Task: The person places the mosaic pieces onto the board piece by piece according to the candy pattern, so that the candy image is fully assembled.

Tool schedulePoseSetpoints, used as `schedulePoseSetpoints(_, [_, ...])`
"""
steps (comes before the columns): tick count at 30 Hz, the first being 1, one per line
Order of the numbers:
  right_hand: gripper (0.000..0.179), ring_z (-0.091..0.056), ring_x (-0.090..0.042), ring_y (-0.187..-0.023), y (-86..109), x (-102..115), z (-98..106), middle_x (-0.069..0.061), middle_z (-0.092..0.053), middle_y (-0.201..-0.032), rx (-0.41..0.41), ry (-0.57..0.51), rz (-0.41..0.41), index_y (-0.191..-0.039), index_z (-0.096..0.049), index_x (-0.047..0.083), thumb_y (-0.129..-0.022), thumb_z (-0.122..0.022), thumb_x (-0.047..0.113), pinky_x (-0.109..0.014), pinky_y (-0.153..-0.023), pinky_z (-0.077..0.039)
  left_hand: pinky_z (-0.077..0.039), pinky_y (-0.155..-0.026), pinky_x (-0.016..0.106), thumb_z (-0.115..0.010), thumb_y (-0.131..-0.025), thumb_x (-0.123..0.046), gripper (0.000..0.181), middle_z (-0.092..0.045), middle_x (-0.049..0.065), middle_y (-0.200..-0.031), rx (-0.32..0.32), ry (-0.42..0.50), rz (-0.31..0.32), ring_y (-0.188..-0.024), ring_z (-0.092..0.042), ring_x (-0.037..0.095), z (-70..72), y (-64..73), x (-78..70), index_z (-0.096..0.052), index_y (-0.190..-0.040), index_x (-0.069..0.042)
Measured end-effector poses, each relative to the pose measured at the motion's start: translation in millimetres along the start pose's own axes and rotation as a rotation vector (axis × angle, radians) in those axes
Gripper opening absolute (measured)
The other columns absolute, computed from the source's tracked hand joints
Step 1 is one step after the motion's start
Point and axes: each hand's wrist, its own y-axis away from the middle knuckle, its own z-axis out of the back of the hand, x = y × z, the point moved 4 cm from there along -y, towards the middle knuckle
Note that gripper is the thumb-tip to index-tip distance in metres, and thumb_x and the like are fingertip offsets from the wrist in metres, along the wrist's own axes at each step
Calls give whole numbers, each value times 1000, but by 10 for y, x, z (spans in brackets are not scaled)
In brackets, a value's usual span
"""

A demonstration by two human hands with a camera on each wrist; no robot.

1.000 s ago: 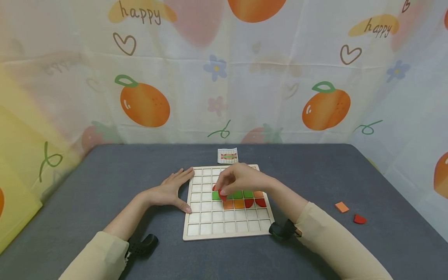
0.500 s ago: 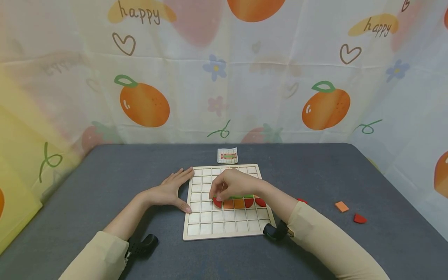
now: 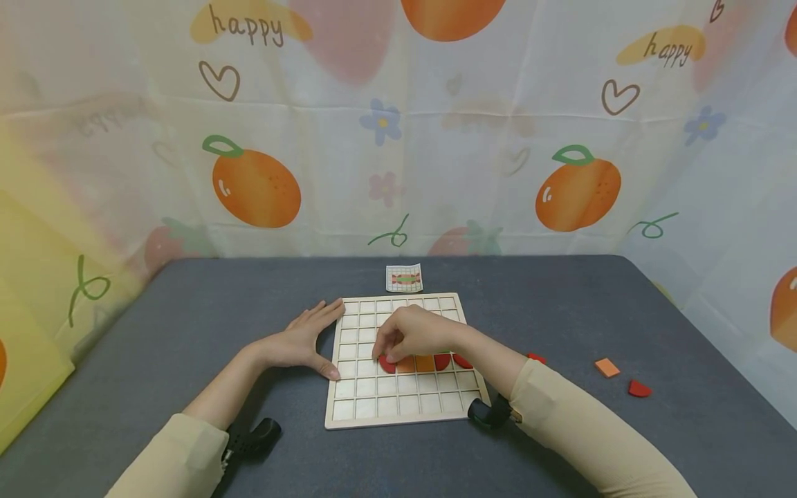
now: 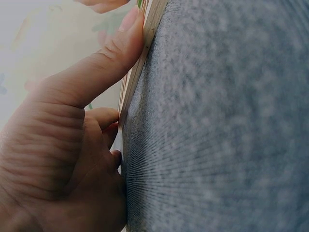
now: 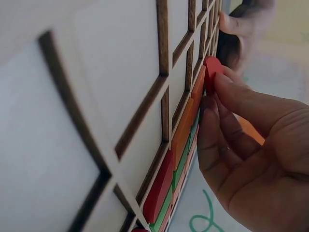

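My right hand (image 3: 420, 330) pinches a red round-edged tile (image 5: 212, 75) between thumb and fingers, at a cell of the wooden grid board (image 3: 405, 408). To its right in the same row lie orange squares (image 3: 425, 364) and red round-edged tiles (image 3: 441, 362). Green tiles (image 5: 181, 171) show beside that row in the right wrist view; my right hand hides them in the head view. My left hand (image 3: 299, 342) has its fingers spread, with thumb (image 4: 113, 53) and fingertips touching the board's left edge.
A small pattern card (image 3: 404, 278) lies behind the board. On the dark table (image 3: 286, 456) to the right are an orange square (image 3: 607, 367), a red tile (image 3: 639, 389) and another red piece (image 3: 537, 357) partly behind my right forearm. A printed curtain (image 3: 461, 173) hangs behind.
My right hand has brought the red tile slightly left and nearer me, from over the green row to the cell beside the orange squares. My left hand has stayed in place.
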Motion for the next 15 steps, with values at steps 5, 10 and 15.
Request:
schedulePoseSetpoints(5, [19,-67,-1,-80,4,-3,-3,2,-77,-90,0,-1,-9,-101,-79,15,-87,-73,4,-18,-75,-54,-1,-120,69,-87,-68,-49,123,-7,16,-168,-2,5,-3,-154,1,47,-2,2,2,-17,-159,-4])
schedulePoseSetpoints(10, [21,-66,-1,-79,12,7,3,-1,-78,-91,0,-8,-4,-103,-79,12,-86,-73,2,-16,-72,-53,-1,-119,70,-86,-69,-49,123,-6,17,-168,0,5,-10,-154,1,48,-7,0,-2,-16,-159,-4])
schedulePoseSetpoints(15, [20,-64,-2,-74,13,1,1,-3,-76,-87,0,-22,7,-101,-78,10,-85,-73,-1,-16,-68,-53,-2,-119,71,-86,-69,-50,123,-7,18,-168,-1,-3,-16,-153,0,48,-1,7,-14,-16,-159,-4])
